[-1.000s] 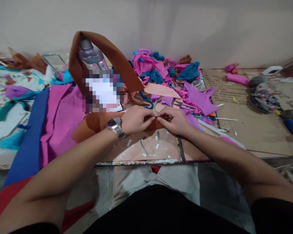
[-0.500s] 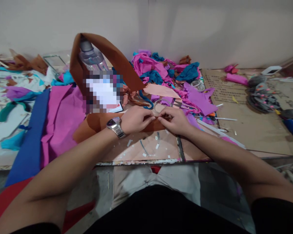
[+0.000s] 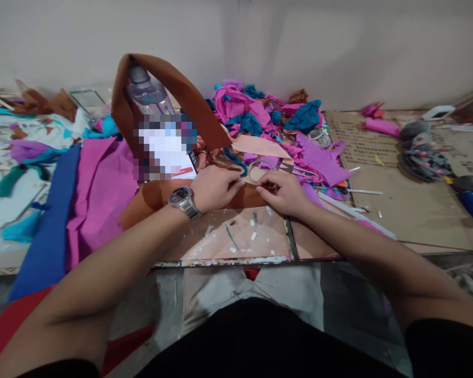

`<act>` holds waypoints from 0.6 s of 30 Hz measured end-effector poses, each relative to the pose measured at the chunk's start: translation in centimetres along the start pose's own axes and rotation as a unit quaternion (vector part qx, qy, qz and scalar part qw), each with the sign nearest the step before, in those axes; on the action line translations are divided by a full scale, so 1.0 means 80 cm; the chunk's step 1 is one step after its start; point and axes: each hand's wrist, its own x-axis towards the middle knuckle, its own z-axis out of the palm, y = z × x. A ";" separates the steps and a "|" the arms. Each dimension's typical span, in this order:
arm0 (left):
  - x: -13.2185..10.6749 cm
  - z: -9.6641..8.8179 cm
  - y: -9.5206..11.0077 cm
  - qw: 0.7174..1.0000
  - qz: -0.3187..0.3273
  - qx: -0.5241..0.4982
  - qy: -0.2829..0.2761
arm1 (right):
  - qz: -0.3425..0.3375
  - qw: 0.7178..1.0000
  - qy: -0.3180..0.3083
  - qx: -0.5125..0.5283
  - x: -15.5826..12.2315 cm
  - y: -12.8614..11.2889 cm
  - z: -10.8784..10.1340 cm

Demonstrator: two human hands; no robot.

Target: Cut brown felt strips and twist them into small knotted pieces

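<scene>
My left hand [image 3: 214, 187], with a metal watch on its wrist, and my right hand [image 3: 280, 192] meet over a brown paper strip [image 3: 157, 195] lying on the board. Both hands have their fingers curled and pinched on the strip's edge near the middle. The strip runs left, then loops up and over a plastic water bottle [image 3: 152, 100]. A clear tape roll [image 3: 257, 170] lies just beyond my fingertips.
Crumpled pink, purple and teal paper scraps [image 3: 260, 115] pile behind the hands. Magenta [image 3: 98, 189] and blue [image 3: 51, 226] sheets lie at left. Scissors [image 3: 295, 169] rest by the tape. Cardboard [image 3: 398, 194] with a dark bundle [image 3: 423, 155] lies at right.
Both hands have shifted slightly away from me along the brown strip, still pinching it. Everything else stays put.
</scene>
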 end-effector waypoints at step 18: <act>-0.004 -0.004 0.004 0.999 0.001 -0.005 0.033 | -0.025 1.000 -0.009 0.007 0.000 0.007 -0.001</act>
